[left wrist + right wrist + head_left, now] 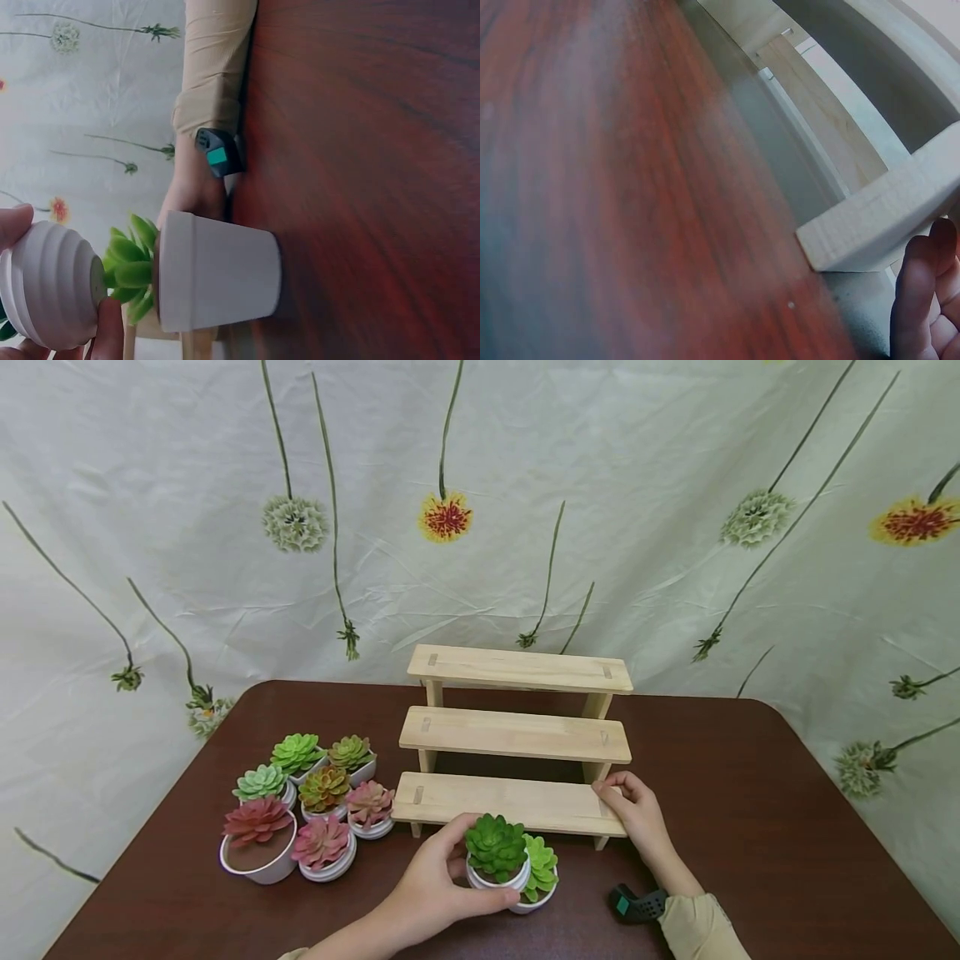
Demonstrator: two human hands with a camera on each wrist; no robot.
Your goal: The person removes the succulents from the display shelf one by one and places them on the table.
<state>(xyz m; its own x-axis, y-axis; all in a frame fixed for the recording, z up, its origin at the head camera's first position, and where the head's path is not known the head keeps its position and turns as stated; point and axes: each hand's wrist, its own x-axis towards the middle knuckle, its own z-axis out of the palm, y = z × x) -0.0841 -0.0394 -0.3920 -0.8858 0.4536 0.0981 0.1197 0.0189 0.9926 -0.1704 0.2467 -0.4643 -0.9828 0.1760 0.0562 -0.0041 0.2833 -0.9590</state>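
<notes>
My left hand holds a dark green succulent by its white ribbed pot, raised off the table. Just beyond it, a light green succulent stands in a plain white tapered pot on the table, partly hidden by the held one in the head view. A three-step wooden stand has bare shelves. At the right end of its lowest shelf my right hand grips the board; some of its fingers are hidden in the head view.
Several potted succulents in green, orange and pink cluster left of the stand on the dark brown table. A black wristband is on the right wrist. Behind the table hangs a flower-printed cloth.
</notes>
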